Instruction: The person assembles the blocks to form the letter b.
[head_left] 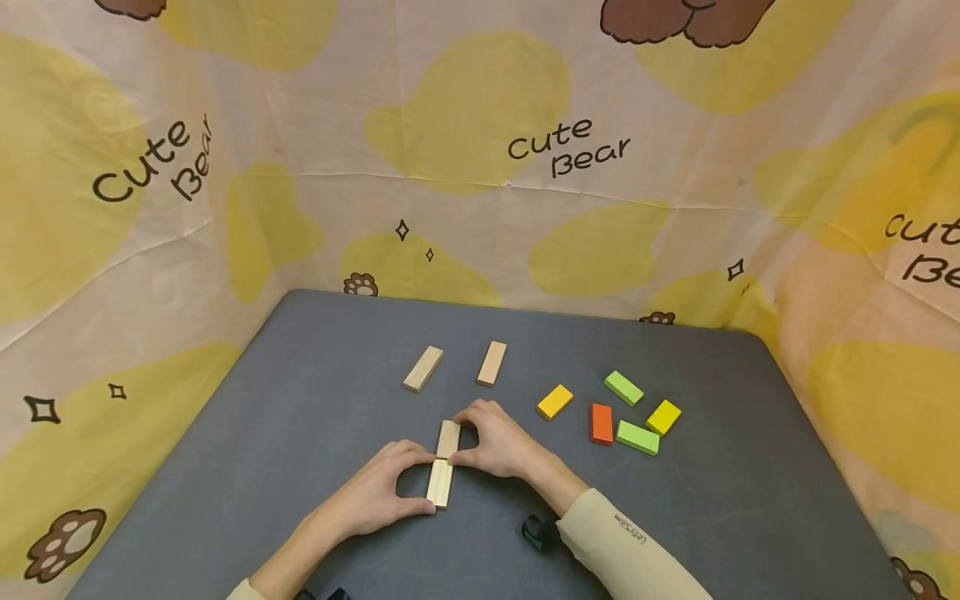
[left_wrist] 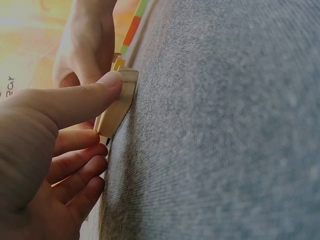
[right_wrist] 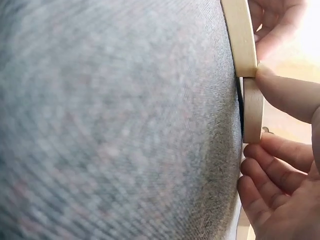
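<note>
Two plain wooden blocks lie end to end in a line at the middle of the table. My left hand [head_left: 367,492] grips the nearer block [head_left: 440,483] lengthwise, thumb at its near end and index finger by the joint. The farther block [head_left: 448,439] is pinched by my right hand [head_left: 498,442], with the thumb at the joint and the fingers at its far end. In the right wrist view, the farther block [right_wrist: 253,107] sits slightly out of line with the nearer block [right_wrist: 240,35], and a dark strip shows along its lower edge.
Beyond the hands lie two more plain blocks, one left [head_left: 423,369] and one right [head_left: 492,364]. To the right are an orange-yellow block [head_left: 555,402], a red block [head_left: 602,424], a yellow block [head_left: 663,417] and two green blocks [head_left: 624,388]. Printed cloth [head_left: 465,167] walls the grey table [head_left: 315,375].
</note>
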